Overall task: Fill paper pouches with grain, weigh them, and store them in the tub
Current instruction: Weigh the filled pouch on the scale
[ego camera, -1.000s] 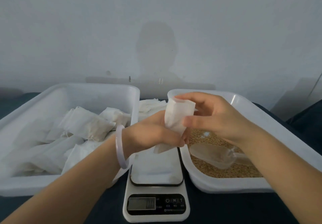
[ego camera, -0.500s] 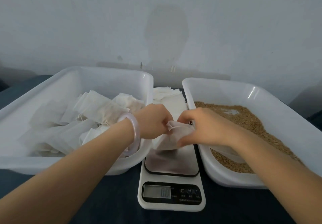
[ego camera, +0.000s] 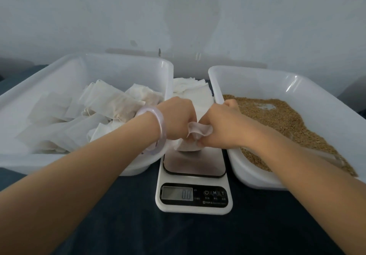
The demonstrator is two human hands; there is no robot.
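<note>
- Change from a second ago: pouch (ego camera: 199, 133) down from upright at rim height; now low and crumpled, just over the scale (ego camera: 193, 199) plate. Contact with plate: cannot tell.
- Grip, right hand (ego camera: 223, 127): fingers (ego camera: 204, 142) pinching pouch's right side. Grip, left hand (ego camera: 176, 118): fingers curled round its left side.
- Display at zero.
- Count: two tubs, one scale, one held pouch, one stack (ego camera: 190, 90) of empty pouches behind the scale, one bracelet (ego camera: 160, 129) on left wrist.
- In left tub (ego camera: 118, 61): filled pouches (ego camera: 116, 104), overlapping, not countable. In right tub (ego camera: 257, 74): grain (ego camera: 277, 120).
- Scale close between both tub walls; hands just beside the rims. Open table (ego camera: 128, 225) on the near side of scale, under both forearms.
</note>
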